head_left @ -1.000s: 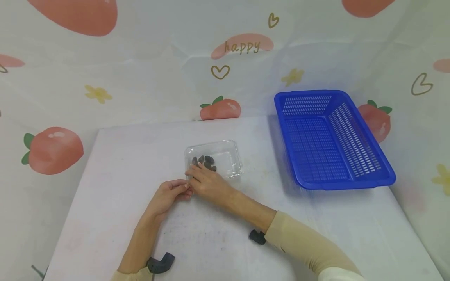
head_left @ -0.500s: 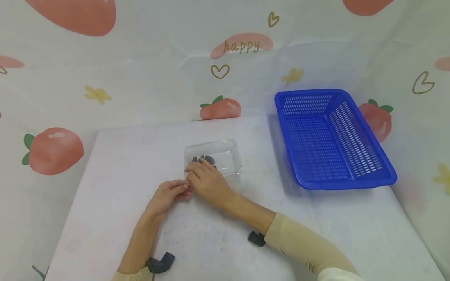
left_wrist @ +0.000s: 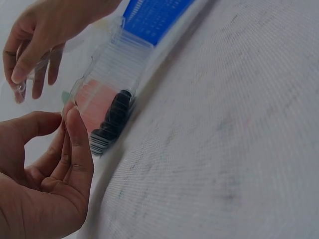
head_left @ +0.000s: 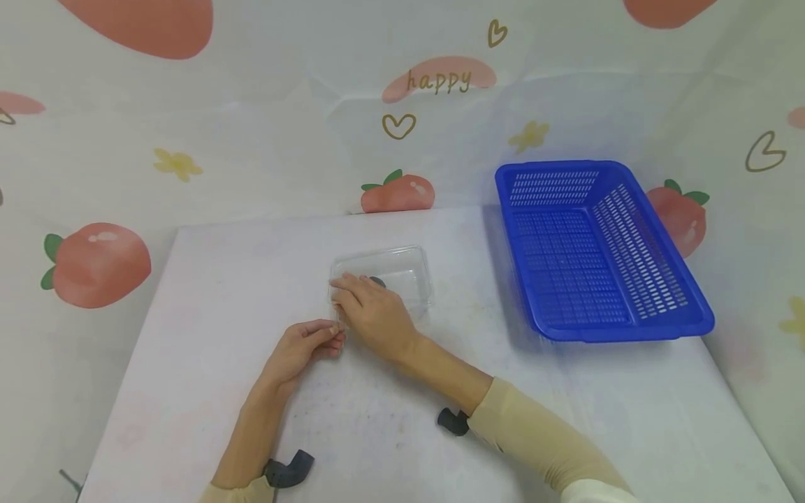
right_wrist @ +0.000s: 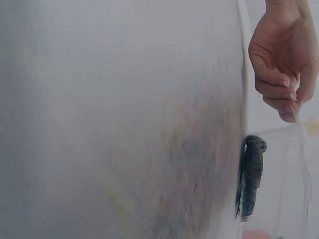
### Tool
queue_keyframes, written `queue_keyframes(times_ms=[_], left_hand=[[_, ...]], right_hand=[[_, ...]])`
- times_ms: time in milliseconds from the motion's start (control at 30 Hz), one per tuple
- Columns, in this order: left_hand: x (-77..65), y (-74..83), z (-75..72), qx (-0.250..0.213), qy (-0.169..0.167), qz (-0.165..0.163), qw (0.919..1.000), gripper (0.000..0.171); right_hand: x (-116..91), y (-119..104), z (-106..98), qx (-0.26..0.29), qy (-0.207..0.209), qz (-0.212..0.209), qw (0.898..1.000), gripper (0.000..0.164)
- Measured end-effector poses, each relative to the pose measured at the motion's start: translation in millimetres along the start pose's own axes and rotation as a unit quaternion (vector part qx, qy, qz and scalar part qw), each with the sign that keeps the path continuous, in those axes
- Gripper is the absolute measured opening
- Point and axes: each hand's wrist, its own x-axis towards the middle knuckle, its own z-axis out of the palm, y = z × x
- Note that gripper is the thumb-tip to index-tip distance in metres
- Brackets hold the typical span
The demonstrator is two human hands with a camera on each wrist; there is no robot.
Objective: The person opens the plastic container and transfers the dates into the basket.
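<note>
A clear plastic box (head_left: 415, 278) lies mid-table with several dark oval pieces (left_wrist: 115, 115) inside, at the end toward my left hand. Their exact kind is too unclear to tell. My left hand (head_left: 305, 349) pinches the box's near left corner between thumb and fingertips. Over the same end, my right hand (head_left: 379, 316) hangs palm down and covers most of the dark pieces from the head view. In the left wrist view its thumb and fingers pinch a transparent plastic edge, which looks like part of the box.
A blue perforated basket (head_left: 622, 334) stands on the right side of the table, tilted toward the back. Behind the table hangs a white cloth (head_left: 277, 161) with fruit prints. Black curved mounts (head_left: 291, 469) sit at both wrists.
My right hand has shifted slightly up and farther over the box, hiding more of the dark pieces. My left hand keeps its pinch at the corner. The head view has tilted a little.
</note>
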Motion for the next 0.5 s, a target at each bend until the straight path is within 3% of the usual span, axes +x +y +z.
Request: queue_keyframes(times_ms=[167, 500], left_hand=[[-0.4, 0.2, 1.1, -0.005, 0.008, -0.006, 0.9999, 0.035], [-1.0, 1.9, 2.9, -0.006, 0.014, -0.014, 0.9998, 0.034]], right_hand=[[-1.5, 4.0, 1.3, -0.025, 0.004, -0.021, 0.999, 0.024], [8.5, 8.7, -4.6, -0.012, 0.019, -0.013, 1.0, 0.023]])
